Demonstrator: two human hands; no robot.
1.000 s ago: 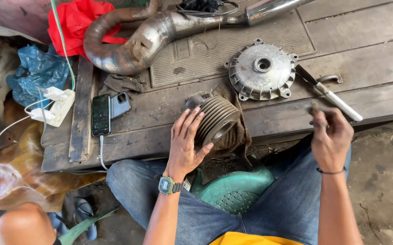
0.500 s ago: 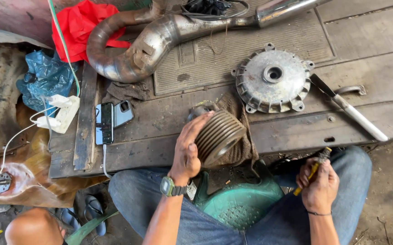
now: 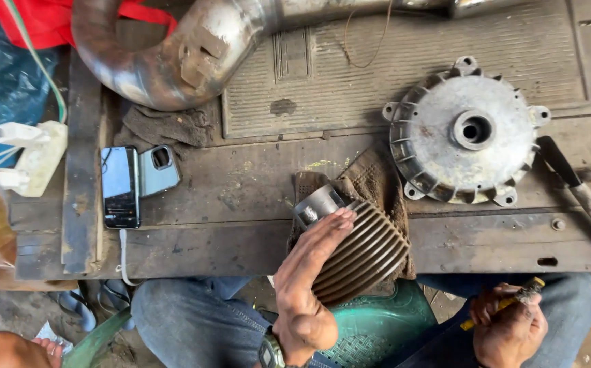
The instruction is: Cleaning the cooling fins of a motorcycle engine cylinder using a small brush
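Left hand [image 3: 307, 272] on finned cylinder [image 3: 360, 249] (right hand [image 3: 510, 327] grips tool [image 3: 507, 302])

Finned cylinder [image 3: 360, 249] lies on rag [image 3: 377, 180], left of hub [image 3: 466, 133].

**Stuff lying around the bench**

Upper left of the frame there's a fat curved exhaust pipe [image 3: 172, 54] sitting over a red cloth [image 3: 29, 20], with a dirty grey rag [image 3: 166, 126] just under its bend. Ribbed rubber mat [image 3: 391, 75] fills the top middle. On the right, a round finned metal hub [image 3: 469, 133], and a white-handled tool [image 3: 585, 201] at the right edge. Left side: a black phone [image 3: 120, 187] beside a grey phone case [image 3: 159, 170], a white power strip [image 3: 33, 160], and a blue plastic bag [image 3: 2, 75]. Green plastic stool [image 3: 377, 327] at the bottom.
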